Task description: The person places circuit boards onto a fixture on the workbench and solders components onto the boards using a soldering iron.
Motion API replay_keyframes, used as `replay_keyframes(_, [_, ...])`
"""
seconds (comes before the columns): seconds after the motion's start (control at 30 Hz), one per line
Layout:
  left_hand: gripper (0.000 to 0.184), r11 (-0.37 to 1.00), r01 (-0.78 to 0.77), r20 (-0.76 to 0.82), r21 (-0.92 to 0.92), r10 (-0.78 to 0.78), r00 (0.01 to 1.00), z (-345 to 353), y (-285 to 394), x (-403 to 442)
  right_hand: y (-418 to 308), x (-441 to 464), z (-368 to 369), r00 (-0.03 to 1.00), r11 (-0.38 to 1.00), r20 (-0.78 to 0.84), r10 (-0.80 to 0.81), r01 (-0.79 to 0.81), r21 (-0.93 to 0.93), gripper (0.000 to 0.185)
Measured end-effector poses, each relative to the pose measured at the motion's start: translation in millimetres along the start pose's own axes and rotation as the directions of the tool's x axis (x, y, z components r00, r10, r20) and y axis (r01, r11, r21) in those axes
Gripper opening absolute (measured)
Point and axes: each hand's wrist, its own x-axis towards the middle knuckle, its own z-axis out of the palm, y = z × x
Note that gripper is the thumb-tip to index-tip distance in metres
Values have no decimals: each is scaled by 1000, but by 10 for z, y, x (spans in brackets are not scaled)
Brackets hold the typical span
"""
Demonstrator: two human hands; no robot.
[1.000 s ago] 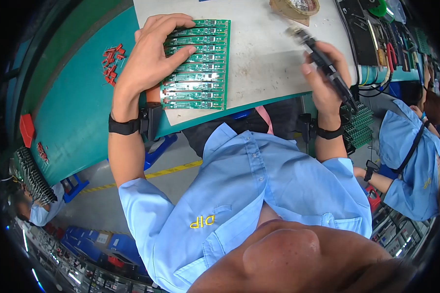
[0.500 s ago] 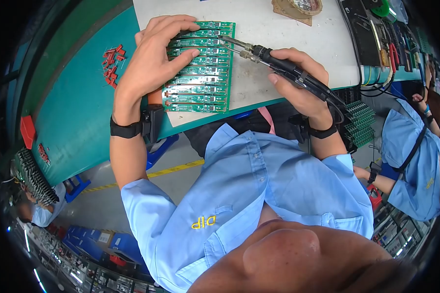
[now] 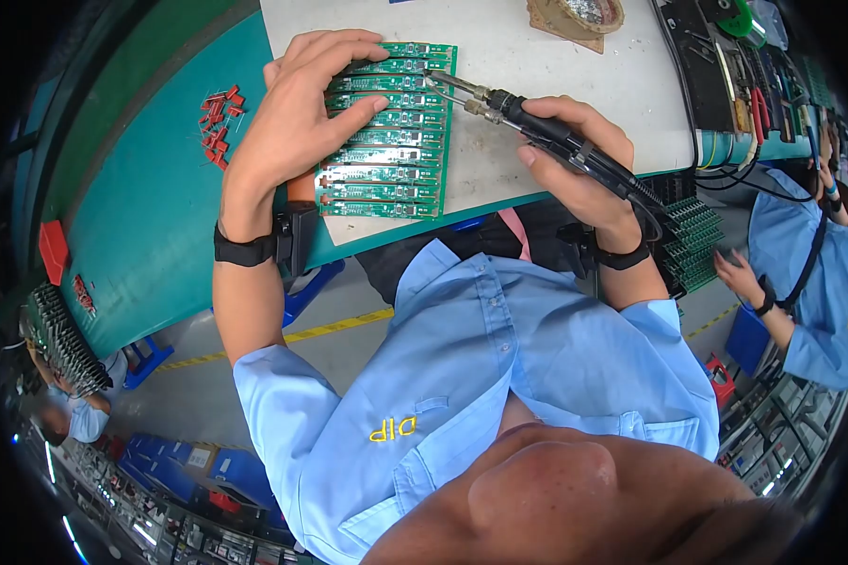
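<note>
A green circuit board panel (image 3: 386, 179), split into several narrow strips with small components, lies on the white board. My left hand (image 3: 297, 118) rests across its left side, thumb and fingers apart and stretched over the strips. My right hand (image 3: 579, 160) is closed around the black handle of a soldering iron (image 3: 546, 132). A thin metal guide runs along the iron to near its tip. That tip is at the right part of an upper strip, to the right of my left fingertips; whether it touches is too small to tell.
Red components with wire leads (image 3: 219, 122) lie on the green mat (image 3: 160, 217). A round container (image 3: 589, 11) stands at the top of the white sheet (image 3: 528, 56). Stacked circuit boards (image 3: 693, 240) are at the right, near a co-worker's hand (image 3: 740, 278). Cables and tools line the right edge.
The co-worker at the right has shifted, and one of their hands has come up beside the stacked boards. My hands and the soldering iron stay nearly in place; the view has moved slightly.
</note>
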Motion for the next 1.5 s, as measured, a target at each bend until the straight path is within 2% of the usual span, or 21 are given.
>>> replay_keyframes(0.3, [42,1000,3,3,-3,-3,1000,-7,14,-3,8,42,-29,997,1000,-71,-2,2,5,43])
replay_keyframes(0.47, [43,1000,10,5,-21,-10,1000,-12,14,-4,43,87,-29,998,999,-58,-32,31,-13,44])
replay_keyframes(1.13, [42,1000,-13,-25,-27,12,1000,33,-27,-13,32,108,-13,999,1000,-44,19,-18,1,43])
replay_keyframes(1.27, [44,999,-5,-35,-32,4,999,28,-7,-8,13,22,-135,992,1000,-123,-14,13,-13,43])
replay_keyframes(1.37, [47,999,10,-57,-36,-12,998,10,4,-8,125,-86,-285,946,996,-313,-88,86,-20,45])
replay_keyframes(1.4, [50,1000,16,-87,16,-14,996,11,-22,-18,185,-82,-287,944,995,-317,-96,93,-23,45])
replay_keyframes(1.5, [57,992,29,-136,123,-12,991,46,-57,-37,423,-58,-281,811,992,-583,-40,102,73,48])
